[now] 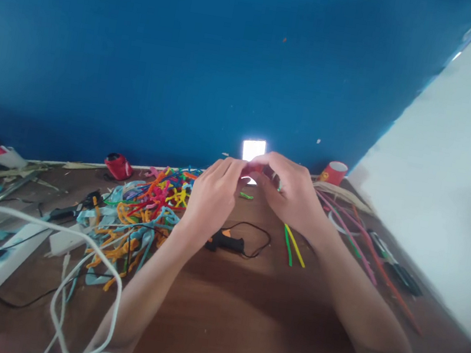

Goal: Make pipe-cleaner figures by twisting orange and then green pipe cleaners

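My left hand (pixel 215 194) and my right hand (pixel 287 188) meet above the table, in front of a bright glowing rectangle (pixel 254 149). Both have bent fingers, with the tips close together. A reddish patch shows between them, but what they pinch is too blurred and covered to name. Just below the fingertips is a short green fuzzy piece (pixel 246 195). A black glue gun (pixel 227 241) with an orange part and a thin cord lies nearer me. A green strip (pixel 288 246) and a yellow strip (pixel 296 247) lie below my right hand.
A tangled heap of coloured pipe cleaners (pixel 136 208) spreads left of my hands. A white power strip (pixel 0 276) and a looping white cable (pixel 118 301) lie at front left. Long pink and orange stems (pixel 377 254), dark-handled tools (pixel 395 264) and a red cup (pixel 333 172) are at right.
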`<act>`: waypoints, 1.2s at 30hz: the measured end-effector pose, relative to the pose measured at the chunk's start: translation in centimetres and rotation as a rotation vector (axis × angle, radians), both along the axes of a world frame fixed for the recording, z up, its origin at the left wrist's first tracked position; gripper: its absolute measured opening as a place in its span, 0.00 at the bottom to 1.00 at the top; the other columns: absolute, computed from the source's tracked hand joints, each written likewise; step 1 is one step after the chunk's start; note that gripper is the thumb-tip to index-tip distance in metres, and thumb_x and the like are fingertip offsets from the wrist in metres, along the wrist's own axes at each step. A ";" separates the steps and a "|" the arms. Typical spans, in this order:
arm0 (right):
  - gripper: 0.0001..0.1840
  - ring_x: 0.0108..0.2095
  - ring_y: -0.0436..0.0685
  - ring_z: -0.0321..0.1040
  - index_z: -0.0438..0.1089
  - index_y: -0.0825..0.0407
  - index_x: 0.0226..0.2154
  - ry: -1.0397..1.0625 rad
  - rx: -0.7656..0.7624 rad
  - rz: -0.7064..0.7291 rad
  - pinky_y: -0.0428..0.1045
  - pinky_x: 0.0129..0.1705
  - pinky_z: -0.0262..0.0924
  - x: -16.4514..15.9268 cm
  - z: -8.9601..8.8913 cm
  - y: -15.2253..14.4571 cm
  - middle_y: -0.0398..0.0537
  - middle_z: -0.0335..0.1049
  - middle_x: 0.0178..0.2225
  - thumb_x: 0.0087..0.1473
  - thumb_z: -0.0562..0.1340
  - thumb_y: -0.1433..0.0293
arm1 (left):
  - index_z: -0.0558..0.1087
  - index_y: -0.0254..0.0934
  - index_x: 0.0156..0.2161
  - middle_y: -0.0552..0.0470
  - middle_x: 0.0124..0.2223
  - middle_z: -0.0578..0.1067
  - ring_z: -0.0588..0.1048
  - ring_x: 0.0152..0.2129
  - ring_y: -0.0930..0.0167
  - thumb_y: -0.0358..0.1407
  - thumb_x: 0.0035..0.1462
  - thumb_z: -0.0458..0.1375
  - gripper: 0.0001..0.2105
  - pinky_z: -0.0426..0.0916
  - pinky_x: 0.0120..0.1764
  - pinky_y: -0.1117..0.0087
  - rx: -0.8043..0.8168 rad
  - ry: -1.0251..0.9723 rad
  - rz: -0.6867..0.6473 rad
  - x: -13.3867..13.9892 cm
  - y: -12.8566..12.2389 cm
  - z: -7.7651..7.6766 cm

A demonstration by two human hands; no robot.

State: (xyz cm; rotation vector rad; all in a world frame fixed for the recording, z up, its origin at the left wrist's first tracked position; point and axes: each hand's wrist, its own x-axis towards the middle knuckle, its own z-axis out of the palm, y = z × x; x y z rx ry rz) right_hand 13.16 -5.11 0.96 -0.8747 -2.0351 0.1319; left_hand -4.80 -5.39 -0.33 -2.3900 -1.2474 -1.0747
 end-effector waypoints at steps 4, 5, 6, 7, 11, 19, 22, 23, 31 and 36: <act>0.09 0.34 0.53 0.69 0.71 0.51 0.45 0.086 0.008 0.036 0.48 0.37 0.61 -0.3 0.3 -0.3 0.47 0.75 0.39 0.64 0.59 0.69 | 0.72 0.37 0.43 0.49 0.40 0.79 0.75 0.37 0.68 0.35 0.66 0.55 0.05 0.66 0.40 0.69 -0.047 -0.218 -0.068 0.3 -0.2 -0.1; 0.09 0.35 0.53 0.69 0.71 0.51 0.45 0.088 0.014 0.059 0.48 0.38 0.61 -0.3 0.4 -0.4 0.47 0.75 0.39 0.63 0.58 0.70 | 0.72 0.37 0.43 0.50 0.39 0.79 0.76 0.36 0.69 0.35 0.65 0.56 0.05 0.66 0.38 0.70 -0.092 -0.260 -0.084 0.3 -0.2 0.0; 0.10 0.37 0.53 0.70 0.71 0.51 0.46 0.085 0.019 0.081 0.49 0.39 0.61 -0.2 0.4 -0.4 0.48 0.75 0.40 0.63 0.58 0.70 | 0.73 0.38 0.44 0.51 0.38 0.79 0.76 0.34 0.69 0.34 0.65 0.56 0.05 0.65 0.37 0.70 -0.138 -0.289 -0.090 0.2 -0.2 0.1; 0.10 0.39 0.54 0.70 0.71 0.51 0.47 0.079 0.022 0.099 0.49 0.41 0.62 -0.2 0.4 -0.3 0.48 0.75 0.41 0.64 0.57 0.71 | 0.73 0.39 0.44 0.52 0.37 0.80 0.76 0.32 0.70 0.34 0.65 0.56 0.05 0.65 0.36 0.70 -0.173 -0.302 -0.085 0.1 -0.3 0.3; 0.11 0.37 0.53 0.69 0.69 0.51 0.48 0.072 -0.003 0.105 0.49 0.40 0.61 0.0 0.4 -0.4 0.48 0.74 0.41 0.64 0.56 0.71 | 0.74 0.38 0.44 0.52 0.34 0.80 0.73 0.27 0.70 0.32 0.64 0.53 0.08 0.62 0.33 0.69 -0.200 -0.235 -0.021 0.0 -0.6 0.8; 0.10 0.32 0.50 0.67 0.70 0.53 0.46 0.135 -0.007 0.071 0.47 0.36 0.60 -0.8 0.1 -0.4 0.46 0.74 0.38 0.63 0.58 0.68 | 0.72 0.34 0.53 0.43 0.44 0.79 0.76 0.39 0.65 0.28 0.67 0.44 0.17 0.66 0.41 0.67 -0.092 -0.105 -0.047 0.4 -0.3 -0.1; 0.09 0.31 0.49 0.66 0.70 0.52 0.43 0.171 -0.014 0.043 0.46 0.35 0.60 -0.8 -0.1 -0.1 0.45 0.74 0.36 0.63 0.59 0.67 | 0.70 0.32 0.56 0.40 0.45 0.78 0.76 0.41 0.64 0.27 0.66 0.43 0.19 0.67 0.45 0.65 -0.100 -0.100 -0.064 0.6 -0.4 -0.5; 0.09 0.31 0.50 0.66 0.71 0.52 0.43 0.181 -0.018 0.036 0.47 0.35 0.60 -0.7 -0.2 0.0 0.45 0.74 0.36 0.64 0.58 0.66 | 0.69 0.31 0.57 0.40 0.45 0.78 0.76 0.41 0.64 0.27 0.66 0.43 0.19 0.68 0.45 0.65 -0.125 -0.117 -0.084 0.6 -0.5 -0.4; 0.09 0.31 0.51 0.67 0.73 0.51 0.40 0.159 0.043 -0.015 0.47 0.35 0.60 -0.3 0.1 -0.1 0.45 0.74 0.34 0.64 0.59 0.66 | 0.73 0.38 0.56 0.49 0.43 0.80 0.76 0.37 0.69 0.33 0.67 0.50 0.16 0.68 0.41 0.71 -0.376 -0.399 -0.306 0.0 -1.4 1.6; 0.10 0.35 0.52 0.68 0.72 0.51 0.45 0.083 0.044 0.037 0.48 0.38 0.61 -0.5 0.2 -0.6 0.48 0.75 0.38 0.65 0.57 0.68 | 0.79 0.38 0.42 0.52 0.34 0.79 0.75 0.31 0.71 0.41 0.65 0.54 0.12 0.69 0.35 0.72 -0.465 -0.568 -0.340 -0.9 -0.8 1.8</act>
